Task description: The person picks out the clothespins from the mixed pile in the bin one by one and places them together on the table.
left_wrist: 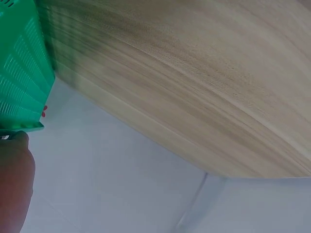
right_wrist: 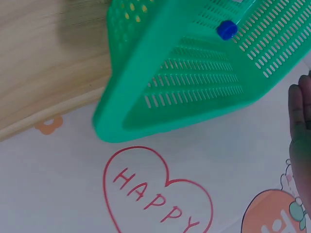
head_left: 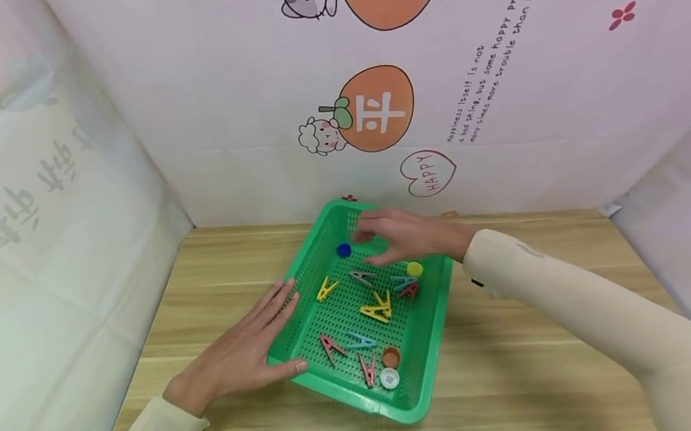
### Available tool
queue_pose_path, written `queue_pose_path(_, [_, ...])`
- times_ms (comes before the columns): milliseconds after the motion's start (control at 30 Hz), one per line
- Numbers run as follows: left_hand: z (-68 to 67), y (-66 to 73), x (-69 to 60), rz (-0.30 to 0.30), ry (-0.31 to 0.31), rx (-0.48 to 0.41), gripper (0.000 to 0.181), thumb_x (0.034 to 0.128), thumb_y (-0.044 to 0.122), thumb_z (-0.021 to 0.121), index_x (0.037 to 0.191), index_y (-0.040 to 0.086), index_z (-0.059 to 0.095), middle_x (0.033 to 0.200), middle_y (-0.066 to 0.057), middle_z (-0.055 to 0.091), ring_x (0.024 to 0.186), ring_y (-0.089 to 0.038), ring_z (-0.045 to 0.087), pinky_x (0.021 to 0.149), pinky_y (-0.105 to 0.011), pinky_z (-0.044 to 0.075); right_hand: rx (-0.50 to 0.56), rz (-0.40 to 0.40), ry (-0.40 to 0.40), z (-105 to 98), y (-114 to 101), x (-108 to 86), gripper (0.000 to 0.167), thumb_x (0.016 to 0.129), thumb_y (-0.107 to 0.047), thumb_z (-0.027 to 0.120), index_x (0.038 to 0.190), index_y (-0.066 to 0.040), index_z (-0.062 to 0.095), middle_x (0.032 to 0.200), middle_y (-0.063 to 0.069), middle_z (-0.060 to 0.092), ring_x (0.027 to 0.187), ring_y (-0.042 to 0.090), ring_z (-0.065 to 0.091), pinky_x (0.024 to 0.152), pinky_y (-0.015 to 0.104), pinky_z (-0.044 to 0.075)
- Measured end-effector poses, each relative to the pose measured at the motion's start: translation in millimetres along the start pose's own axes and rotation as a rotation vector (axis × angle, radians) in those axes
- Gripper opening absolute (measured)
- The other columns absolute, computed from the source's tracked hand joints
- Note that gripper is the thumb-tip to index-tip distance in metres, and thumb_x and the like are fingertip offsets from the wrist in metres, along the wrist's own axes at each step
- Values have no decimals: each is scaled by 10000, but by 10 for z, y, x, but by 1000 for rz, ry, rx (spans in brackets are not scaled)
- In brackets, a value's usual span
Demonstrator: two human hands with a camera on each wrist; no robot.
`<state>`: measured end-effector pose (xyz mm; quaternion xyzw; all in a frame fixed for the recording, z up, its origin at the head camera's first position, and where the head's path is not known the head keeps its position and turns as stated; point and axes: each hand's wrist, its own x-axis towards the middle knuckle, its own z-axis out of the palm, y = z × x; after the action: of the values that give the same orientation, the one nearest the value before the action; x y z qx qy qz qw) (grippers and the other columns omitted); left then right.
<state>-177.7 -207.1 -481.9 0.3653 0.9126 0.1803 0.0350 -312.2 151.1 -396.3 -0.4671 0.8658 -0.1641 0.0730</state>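
Note:
A green plastic basket (head_left: 431,380) with slotted walls holds clothespins and bottle caps. My left hand (head_left: 233,360) lies with straight fingers against its left rim. Over the far end of the basket is my right hand (head_left: 404,235), its fingers loosely bent and nothing visible in them. Nearest to it are a blue cap (head_left: 344,250), a grey clothespin (head_left: 362,277) and a yellow cap (head_left: 414,269). A yellow clothespin (head_left: 327,289) lies by the left wall. Toward the near end lie a red clothespin (head_left: 331,348), a light blue clothespin (head_left: 361,341), a brown cap (head_left: 390,357) and a white cap (head_left: 390,378).
The basket stands at a slant on a wooden table (head_left: 515,383). Behind it rises a printed white wall covering (head_left: 236,98), and more pale sheeting closes off the left and right sides. In the right wrist view a red heart drawing (right_wrist: 158,189) shows beyond the basket's corner.

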Motion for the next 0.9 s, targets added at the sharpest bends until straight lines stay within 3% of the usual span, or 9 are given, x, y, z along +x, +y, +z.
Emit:
queue_pose_path(433, [-19,1,10,7,-7,-10,1051,1018,695,613,1748,72,185,1859,-77,39,1723,-329,46,1315,-580,337,-11,-59,-160,207,-2,419,390,998,-285,809,1318,-87,710,1297,76,698,1163,184,679,1046,366,589])
queue_pose_path(700, [-31,11,13,-1,-7,-21,1052,1014,686,626,1747,69,192,1860,-73,37,1723,-333,49,1313,-581,341,-12,-57,-225,280,-10,567,394,1001,-262,811,1335,-88,694,1349,112,685,1251,299,692,1090,407,580])
queue_pose_path(900, [-19,17,12,-2,-12,-17,1050,1011,681,631,1745,65,201,1859,-81,47,1719,-350,68,1306,-586,353,-45,-51,-260,375,16,621,410,1001,-252,806,1353,-76,691,1365,64,673,1277,228,667,1119,400,562])
